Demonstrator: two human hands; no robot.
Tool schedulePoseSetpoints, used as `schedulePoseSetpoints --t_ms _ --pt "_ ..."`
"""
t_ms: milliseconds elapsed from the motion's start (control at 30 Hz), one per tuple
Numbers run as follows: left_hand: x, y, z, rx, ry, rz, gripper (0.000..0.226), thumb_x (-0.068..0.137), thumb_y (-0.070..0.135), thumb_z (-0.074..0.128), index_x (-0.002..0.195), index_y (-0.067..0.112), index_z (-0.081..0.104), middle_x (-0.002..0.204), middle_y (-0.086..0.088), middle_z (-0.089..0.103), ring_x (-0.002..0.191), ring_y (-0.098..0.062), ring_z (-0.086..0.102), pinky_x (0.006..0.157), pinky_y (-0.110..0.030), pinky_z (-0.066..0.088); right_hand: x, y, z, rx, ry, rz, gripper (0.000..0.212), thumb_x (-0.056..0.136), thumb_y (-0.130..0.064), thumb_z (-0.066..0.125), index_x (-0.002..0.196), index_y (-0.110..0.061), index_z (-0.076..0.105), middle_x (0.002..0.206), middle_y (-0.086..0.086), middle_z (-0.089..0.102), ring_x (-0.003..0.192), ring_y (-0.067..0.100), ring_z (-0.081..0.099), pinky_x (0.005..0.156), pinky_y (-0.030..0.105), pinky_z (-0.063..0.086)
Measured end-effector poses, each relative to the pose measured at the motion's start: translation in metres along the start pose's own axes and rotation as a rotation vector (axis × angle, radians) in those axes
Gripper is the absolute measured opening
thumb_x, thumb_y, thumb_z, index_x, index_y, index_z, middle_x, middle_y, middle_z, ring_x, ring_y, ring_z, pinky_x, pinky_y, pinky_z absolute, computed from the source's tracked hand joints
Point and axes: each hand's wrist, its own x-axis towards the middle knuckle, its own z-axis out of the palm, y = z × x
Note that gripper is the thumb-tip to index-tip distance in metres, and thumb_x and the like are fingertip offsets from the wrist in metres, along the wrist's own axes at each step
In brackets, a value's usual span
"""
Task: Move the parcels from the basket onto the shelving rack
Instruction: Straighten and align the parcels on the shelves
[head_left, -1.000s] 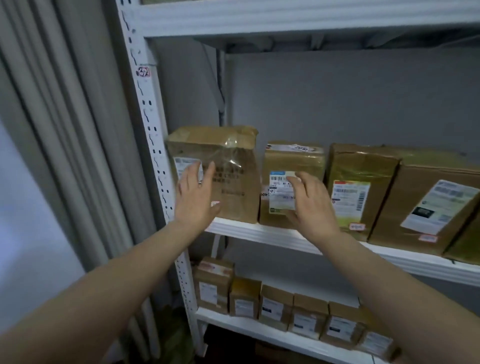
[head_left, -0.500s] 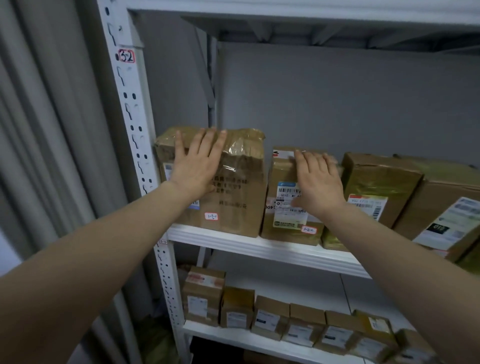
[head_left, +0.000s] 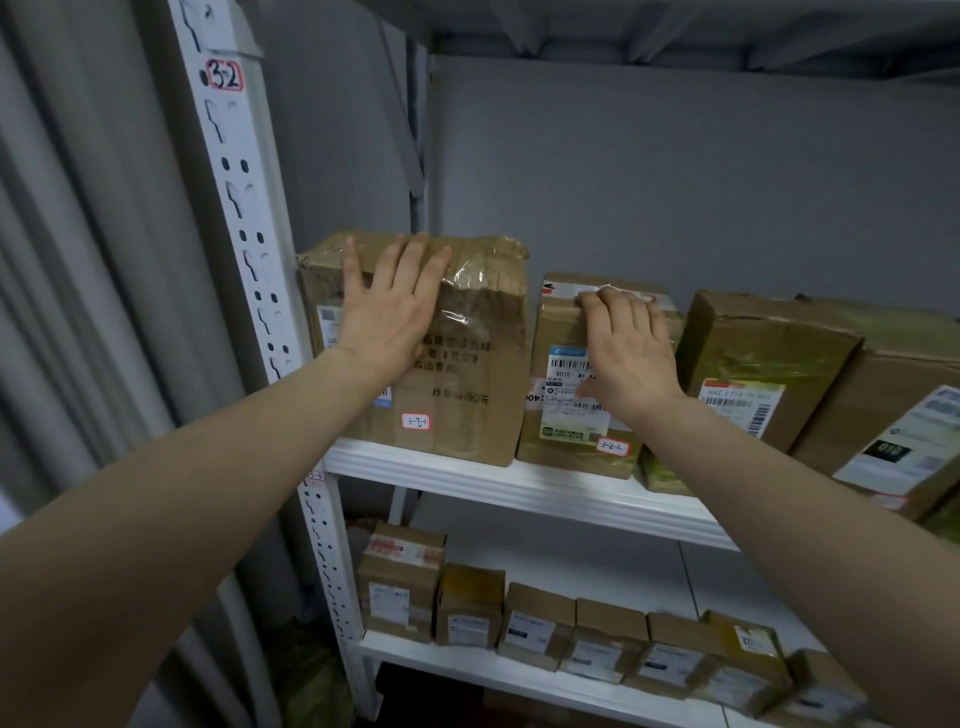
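**Both hands flat on two upright parcels on the rack's middle shelf**

The tall parcel (head_left: 470, 374) stands at the left end of the middle shelf (head_left: 467, 475), just beside the white upright post (head_left: 244, 218) at its 9 o'clock. Its long axis runs vertically and its printed front faces the person. The left hand (head_left: 387, 317) lies flat on the upper front, fingers straight and spread, tips reaching the taped top edge at 12 o'clock. Its grip is open and closes round nothing.

At 3 o'clock of it, touching or nearly so, stands the second parcel (head_left: 569, 421). It is shorter but also upright, with its long axis vertical and its barcode label facing forward. The right hand (head_left: 626, 353) rests on its upper front, fingertips at the top edge and thumb on the label. Its grip is likewise open, pressing rather than clasping.

Further toward 3 o'clock a third parcel (head_left: 763, 358) leans tilted. On the lower shelf (head_left: 524, 675), at 6 o'clock, a row of small boxes (head_left: 537, 618) stands side by side. A red-edged sticker (head_left: 224, 75) reading 3-2 sits high on the post.
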Motion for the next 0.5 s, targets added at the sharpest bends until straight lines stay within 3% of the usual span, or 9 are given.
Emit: schedulePoseSetpoints --t_ms 500 --pt "0.0076 -0.0017 0.007 -0.011 0.022 0.006 0.11 0.069 0.025 0.082 0.151 0.012 0.009 0.154 -0.016 0.017 0.143 -0.032 0.016 0.112 -0.063 0.006 0.0019 0.0025 0.0011 -0.007 -0.007 -0.005 0.105 0.072 -0.032 0.081 0.149 -0.014 0.012 0.15 0.011 0.023 0.141 0.029 0.018 0.118 0.044 0.004"
